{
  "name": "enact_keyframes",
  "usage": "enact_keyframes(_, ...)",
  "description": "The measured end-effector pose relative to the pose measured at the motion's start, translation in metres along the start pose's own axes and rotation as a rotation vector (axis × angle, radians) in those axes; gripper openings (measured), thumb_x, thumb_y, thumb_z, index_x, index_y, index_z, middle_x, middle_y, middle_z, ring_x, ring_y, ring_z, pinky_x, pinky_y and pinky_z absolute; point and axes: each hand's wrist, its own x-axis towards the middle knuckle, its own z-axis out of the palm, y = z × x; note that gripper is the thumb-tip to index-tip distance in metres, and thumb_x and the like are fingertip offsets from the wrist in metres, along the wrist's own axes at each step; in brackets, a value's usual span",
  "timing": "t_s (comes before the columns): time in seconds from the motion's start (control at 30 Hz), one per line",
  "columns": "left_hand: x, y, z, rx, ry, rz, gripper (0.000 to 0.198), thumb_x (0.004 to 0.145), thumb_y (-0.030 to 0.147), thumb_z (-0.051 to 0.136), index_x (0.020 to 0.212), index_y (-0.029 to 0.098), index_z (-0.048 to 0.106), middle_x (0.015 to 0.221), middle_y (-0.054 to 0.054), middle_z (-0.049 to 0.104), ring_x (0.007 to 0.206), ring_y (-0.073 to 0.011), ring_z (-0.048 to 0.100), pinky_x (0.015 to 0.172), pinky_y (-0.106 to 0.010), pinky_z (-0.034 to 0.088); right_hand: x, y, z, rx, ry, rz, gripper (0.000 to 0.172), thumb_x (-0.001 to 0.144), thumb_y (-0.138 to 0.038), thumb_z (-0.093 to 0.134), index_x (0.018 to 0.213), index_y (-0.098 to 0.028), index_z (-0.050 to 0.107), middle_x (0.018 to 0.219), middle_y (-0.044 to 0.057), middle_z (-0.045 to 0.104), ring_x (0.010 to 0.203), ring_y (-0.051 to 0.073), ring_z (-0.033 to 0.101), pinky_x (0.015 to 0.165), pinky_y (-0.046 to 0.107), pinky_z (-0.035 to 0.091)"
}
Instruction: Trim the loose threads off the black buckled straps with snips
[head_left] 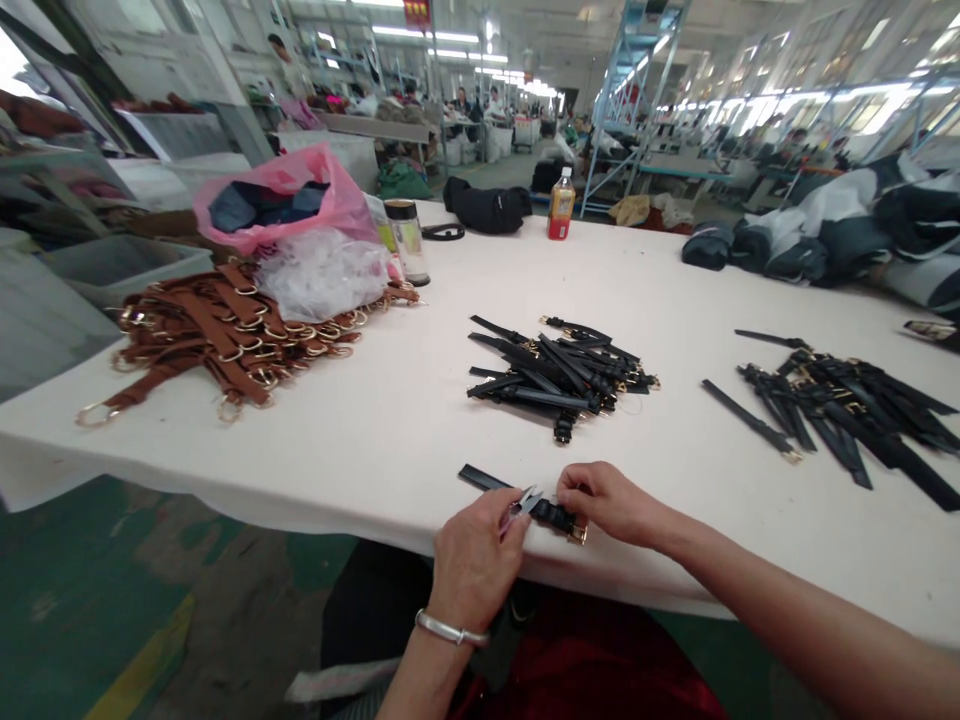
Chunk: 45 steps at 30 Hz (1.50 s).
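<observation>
My left hand (476, 550), with a silver bangle at the wrist, is closed around small thread snips (531, 500) whose blades point up and right. Under the blades a black strap (484, 480) with a gold buckle (578, 532) lies near the table's front edge. My right hand (604, 500) pinches its fingertips together at the buckle end of this strap; what sits between them is too small to make out. Just beyond both hands is a pile of black straps (555, 370) with gold buckles.
More black straps (832, 400) lie at the right of the white table (360, 430). Brown straps with metal rings (217, 335) are heaped on the left beside a pink bag (330, 200). A jar (407, 243), a black bundle (491, 207) and a drink bottle (561, 205) stand farther back.
</observation>
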Motion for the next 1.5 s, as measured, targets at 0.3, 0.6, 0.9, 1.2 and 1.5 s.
enact_keyframes(0.3,-0.010,0.002,-0.004,0.052,-0.064,0.093,0.025,0.089,0.028,0.046,0.109,0.032,0.060,0.095,0.004,0.068,0.083,-0.0159,0.062,0.069,-0.026,0.042,0.000,-0.001,0.006,0.031,0.098,-0.005,0.013,0.080,-0.022,0.050,0.073,-0.019,0.060,0.066,-0.001,0.061,0.062,0.012,0.052,0.056,0.022,0.031)
enact_keyframes(0.6,-0.011,0.019,-0.008,0.274,-0.066,0.129,0.028,0.090,0.023,0.040,0.112,0.028,0.057,0.092,0.000,0.066,0.077,-0.0233,0.064,0.059,-0.033,0.041,-0.001,0.002,0.010,0.077,0.118,-0.048,0.011,0.078,-0.022,0.052,0.072,-0.019,0.060,0.070,-0.001,0.060,0.065,0.012,0.051,0.059,0.022,0.033)
enact_keyframes(0.9,-0.013,0.028,-0.005,0.406,-0.079,0.202,0.033,0.083,0.006,0.040,0.106,0.021,0.058,0.083,-0.003,0.064,0.072,-0.0248,0.061,0.056,-0.034,0.037,-0.006,-0.002,0.011,0.104,0.113,-0.039,0.011,0.078,-0.022,0.053,0.071,-0.019,0.061,0.067,-0.002,0.061,0.064,0.012,0.052,0.059,0.022,0.034)
enact_keyframes(1.2,-0.014,0.013,-0.007,0.281,-0.068,0.157,0.026,0.094,0.023,0.031,0.096,0.026,0.057,0.086,0.001,0.066,0.075,-0.0189,0.063,0.060,-0.030,0.038,-0.006,-0.002,0.012,0.170,0.125,0.007,0.014,0.081,-0.026,0.050,0.072,-0.019,0.059,0.064,-0.002,0.063,0.063,0.012,0.055,0.059,0.022,0.035)
enact_keyframes(1.5,-0.025,0.025,-0.017,0.246,-0.128,0.157,0.022,0.093,0.027,0.034,0.092,0.029,0.056,0.083,0.002,0.064,0.073,-0.0200,0.062,0.059,-0.032,0.036,-0.007,-0.007,0.012,0.151,0.147,0.030,0.015,0.081,-0.027,0.051,0.073,-0.019,0.061,0.065,-0.002,0.064,0.062,0.012,0.054,0.058,0.022,0.035)
